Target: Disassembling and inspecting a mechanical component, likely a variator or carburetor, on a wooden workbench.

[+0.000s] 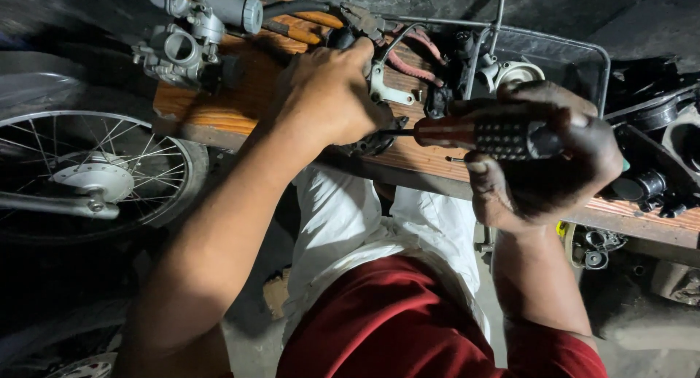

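Observation:
My right hand (543, 159), dark with grease, grips a screwdriver (487, 135) with a red and black studded handle. Its thin shaft points left into a small black part (373, 141) on a wooden bench (240, 101). My left hand (328, 94) is closed over that part and holds it down; most of the part is hidden under the fingers. A white metal bracket (385, 90) pokes out beside my left hand.
A grey carburettor (193, 32) and orange-handled pliers (306, 26) lie at the bench's back left. A black wire basket (561, 57) with parts sits at the right. A spoked wheel (95, 177) stands on the left. More engine parts (656, 152) crowd the right.

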